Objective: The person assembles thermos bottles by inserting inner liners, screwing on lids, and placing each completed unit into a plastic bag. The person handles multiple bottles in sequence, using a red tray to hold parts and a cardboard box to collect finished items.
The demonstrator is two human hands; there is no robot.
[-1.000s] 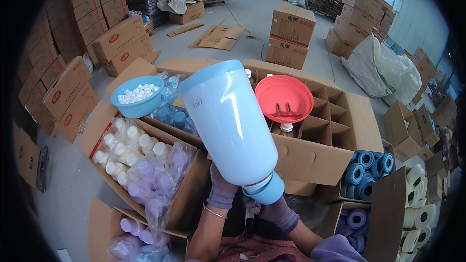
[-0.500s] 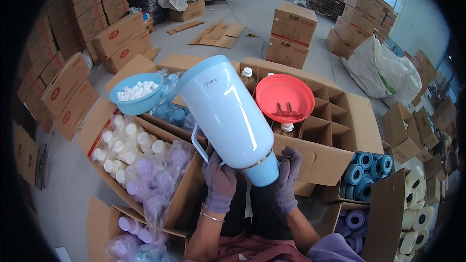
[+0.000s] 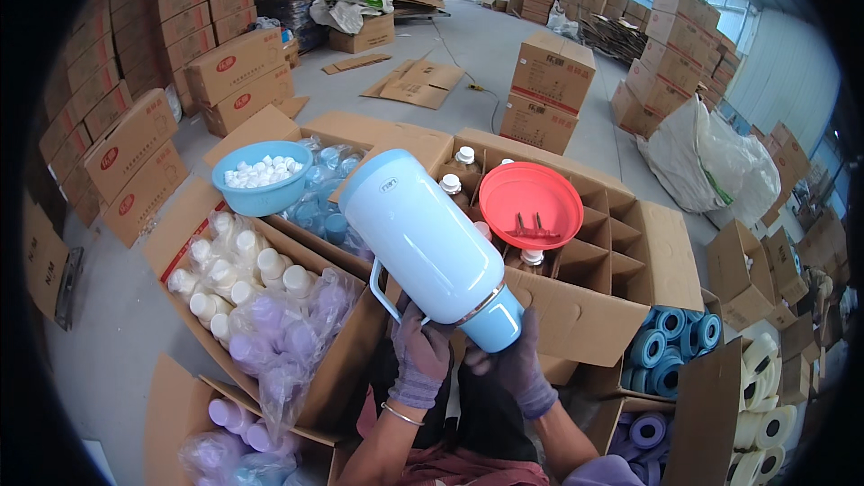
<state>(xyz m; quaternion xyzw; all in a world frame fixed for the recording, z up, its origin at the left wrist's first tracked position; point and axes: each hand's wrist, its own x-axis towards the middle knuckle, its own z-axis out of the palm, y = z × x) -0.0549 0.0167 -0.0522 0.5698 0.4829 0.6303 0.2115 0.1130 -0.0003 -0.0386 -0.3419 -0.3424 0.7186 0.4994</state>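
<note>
A large light-blue vacuum jug (image 3: 423,236) lies slanted in front of me, its wide base up and away, its narrow blue capped end (image 3: 494,321) down toward my lap. My left hand (image 3: 421,353), in a purple-grey glove, is closed on the jug's underside beside its handle (image 3: 382,292). My right hand (image 3: 515,362), gloved alike, wraps round the capped end from below and the right. Some fingers of both hands are hidden under the jug. A thin metal ring circles the joint between body and cap.
Beyond the jug, a divided carton (image 3: 619,256) holds white-capped bottles and a red basin (image 3: 531,203) with dark bolt-like pieces. A blue basin (image 3: 261,198) of white caps stands left. Cartons hold bagged cream and purple cups (image 3: 270,313), blue rings (image 3: 661,349), purple rings and cream rings.
The jug has come down and tilted further toward level. My right hand has moved from the cap's side to underneath it. The view has shifted slightly.
</note>
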